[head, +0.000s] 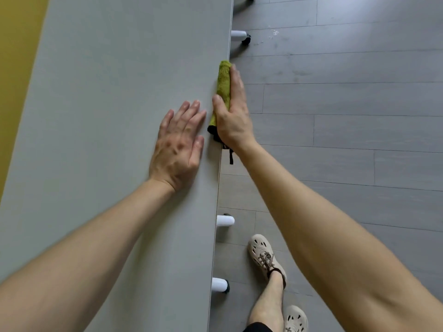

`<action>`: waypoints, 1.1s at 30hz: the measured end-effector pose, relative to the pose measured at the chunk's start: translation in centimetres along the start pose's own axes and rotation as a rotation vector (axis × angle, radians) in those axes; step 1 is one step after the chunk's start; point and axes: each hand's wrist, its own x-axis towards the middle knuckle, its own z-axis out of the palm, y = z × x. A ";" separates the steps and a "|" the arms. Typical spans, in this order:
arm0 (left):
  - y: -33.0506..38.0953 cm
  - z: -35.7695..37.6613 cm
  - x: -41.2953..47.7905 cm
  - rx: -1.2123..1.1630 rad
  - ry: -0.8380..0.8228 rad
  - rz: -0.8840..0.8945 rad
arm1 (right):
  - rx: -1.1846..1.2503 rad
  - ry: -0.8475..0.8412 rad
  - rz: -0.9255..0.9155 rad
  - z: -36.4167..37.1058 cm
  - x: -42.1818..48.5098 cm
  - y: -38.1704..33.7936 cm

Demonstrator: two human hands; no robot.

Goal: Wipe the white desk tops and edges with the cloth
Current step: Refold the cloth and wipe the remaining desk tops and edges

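Observation:
The white desk top (pixel 115 92) runs away from me, its long right edge (pixel 218 180) beside the floor. A green cloth (pixel 224 80) with a dark trim is folded over that edge. My right hand (pixel 233 118) holds the cloth there, thumb on the top side and fingers stretched along the outer face of the edge. A dark strap of the cloth hangs below my wrist. My left hand (pixel 178 144) rests flat on the desk top just left of the cloth, fingers spread and holding nothing.
White desk legs with dark casters stick out under the edge, one leg (pixel 225 220) near me, one leg (pixel 220 284) nearer still, and one leg (pixel 239 35) farther off. My feet in beige shoes (pixel 263 255) stand on the grey plank floor (pixel 347 116). A yellow wall (pixel 16 56) borders the desk's left side.

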 end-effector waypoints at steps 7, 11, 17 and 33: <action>0.0 0.3 -0.3 0.006 0.081 -0.074 | -0.003 -0.040 -0.049 0.7 -16.9 1.7; 0.7 0.7 -1.9 -0.020 0.091 -0.146 | 0.034 -0.157 -0.015 -0.4 -27.3 2.2; 3.2 -1.3 -12.7 -0.038 -0.012 -0.169 | 0.015 -0.104 0.004 -0.6 -16.5 1.8; 6.2 -2.3 -24.1 0.111 0.034 -0.219 | 0.083 -0.128 -0.053 0.8 -37.4 3.6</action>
